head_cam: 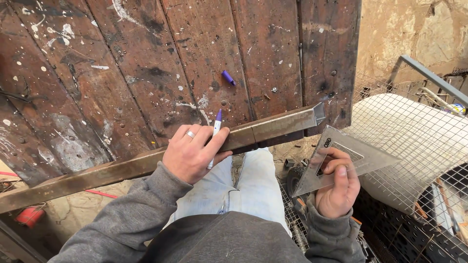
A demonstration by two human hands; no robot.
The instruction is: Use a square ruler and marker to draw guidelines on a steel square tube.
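Note:
A long rusty square steel tube [273, 127] lies along the near edge of a worn wooden table [146, 63], its cut end at the right. My left hand [192, 153], with a ring on one finger, rests on top of the tube and holds a white marker with a purple tip [215, 134] against it. My right hand [336, 187] is below the tube's right end, beside the table, gripping a grey triangular metal square [341, 156]. The marker's purple cap [228, 77] lies loose on the table beyond the tube.
A curved roll of wire mesh [414, 141] sits to the right over a metal frame [429, 73]. A red object [29, 214] and a red line lie on the floor at lower left. My legs in pale jeans [243, 190] are under the tube.

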